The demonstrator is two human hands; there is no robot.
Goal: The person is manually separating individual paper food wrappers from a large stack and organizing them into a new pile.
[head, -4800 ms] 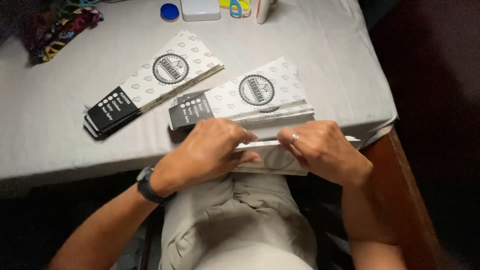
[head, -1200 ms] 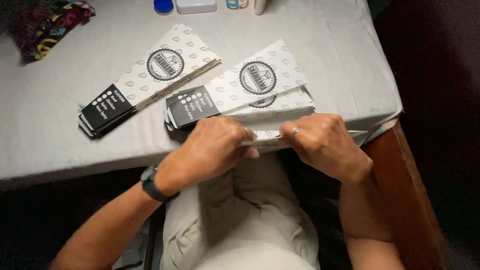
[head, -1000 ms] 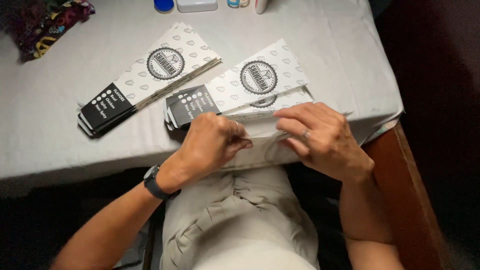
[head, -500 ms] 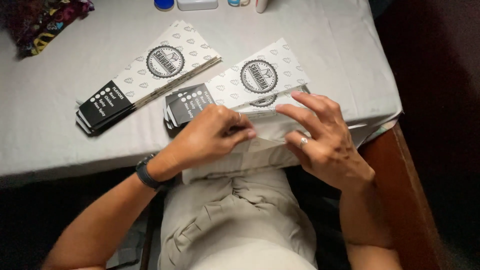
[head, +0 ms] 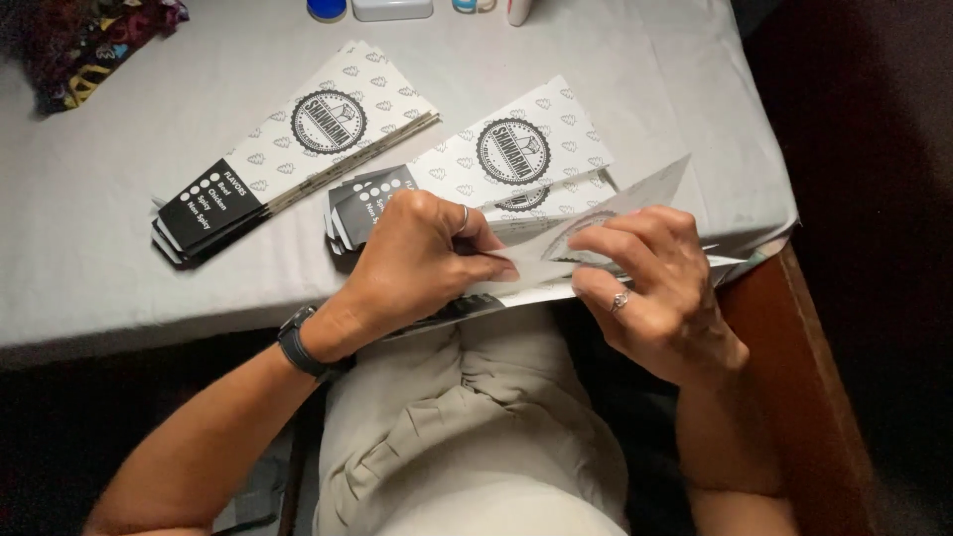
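My left hand (head: pixel 412 260) and right hand (head: pixel 650 288) each pinch one half-folded paper sleeve (head: pixel 606 223) at the tabletop (head: pixel 119 288) edge, two finished stacks (head: pixel 298 149) already lying beyond it.

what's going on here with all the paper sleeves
A person seated at a table covered in grey cloth is working on a flat printed paper sleeve at the near edge. The left hand pinches it in the middle, while the right hand lifts and spreads one thin layer open. A fanned pile of the same sleeves lies just beyond the hands, and a second stack sits further left. A dark patterned bag rests at the far left corner.
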